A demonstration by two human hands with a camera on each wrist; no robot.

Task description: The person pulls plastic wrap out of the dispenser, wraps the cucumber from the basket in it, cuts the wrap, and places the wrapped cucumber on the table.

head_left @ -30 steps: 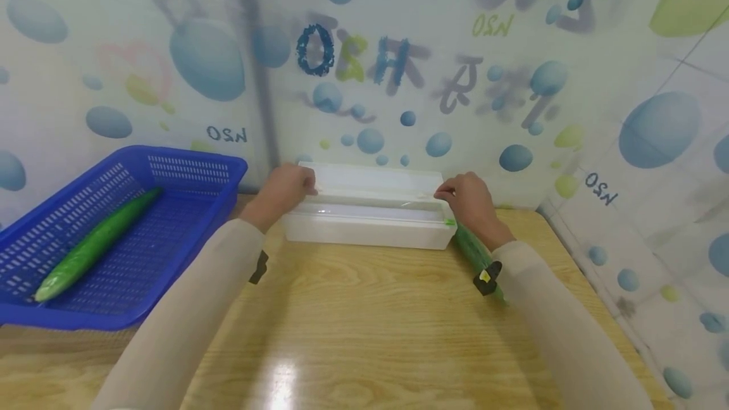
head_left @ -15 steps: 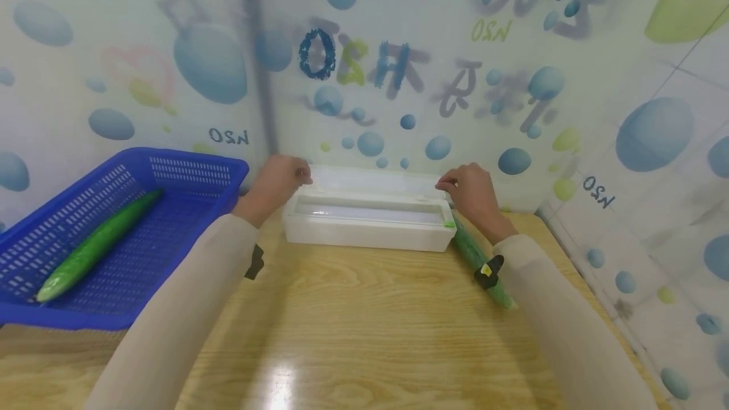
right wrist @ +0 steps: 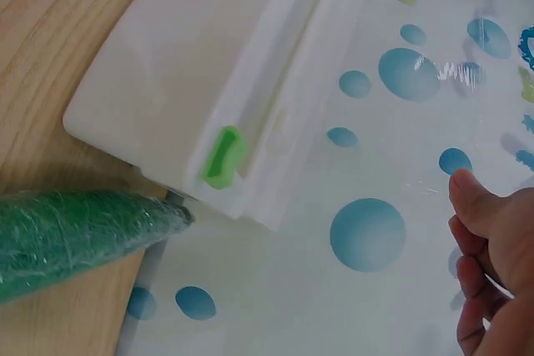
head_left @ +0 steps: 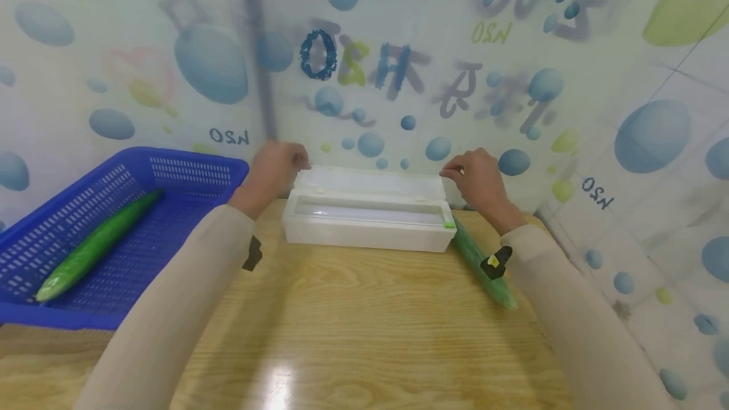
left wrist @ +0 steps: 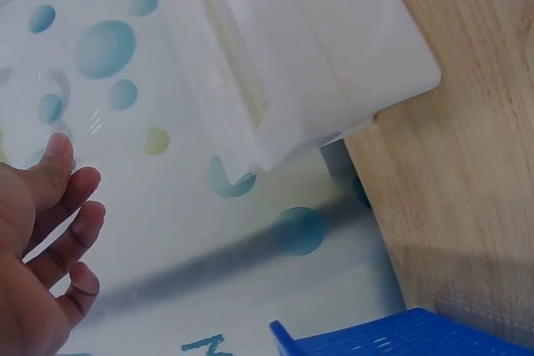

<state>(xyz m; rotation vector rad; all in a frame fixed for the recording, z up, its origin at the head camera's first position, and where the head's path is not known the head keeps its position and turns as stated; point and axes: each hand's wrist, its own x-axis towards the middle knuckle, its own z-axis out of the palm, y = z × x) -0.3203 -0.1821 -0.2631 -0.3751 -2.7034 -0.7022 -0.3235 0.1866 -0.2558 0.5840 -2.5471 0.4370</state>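
A white cling film dispenser [head_left: 367, 234] stands on the table against the wall, its lid [head_left: 376, 182] raised. The green cutter slider [right wrist: 222, 157] sits at its right end. Above the lid's left corner, my left hand [head_left: 276, 169] pinches clear cling film [left wrist: 98, 122] between thumb and forefinger. My right hand [head_left: 477, 181] pinches the film's other side above the right corner. Glints show the film stretched between both hands. Beside the dispenser's right end lies a cucumber [head_left: 484, 271] wrapped in film.
On the left is a blue plastic basket [head_left: 74, 316] with an unwrapped cucumber [head_left: 101, 245] inside. The wooden table [head_left: 353, 321] meets a patterned wall [head_left: 364, 11] right behind the dispenser. Another wall [head_left: 666, 220] runs along the right side.
Both hands have risen from the dispenser's lid to above its corners, drawing film upward. The dispenser, basket and cucumbers stay in place.
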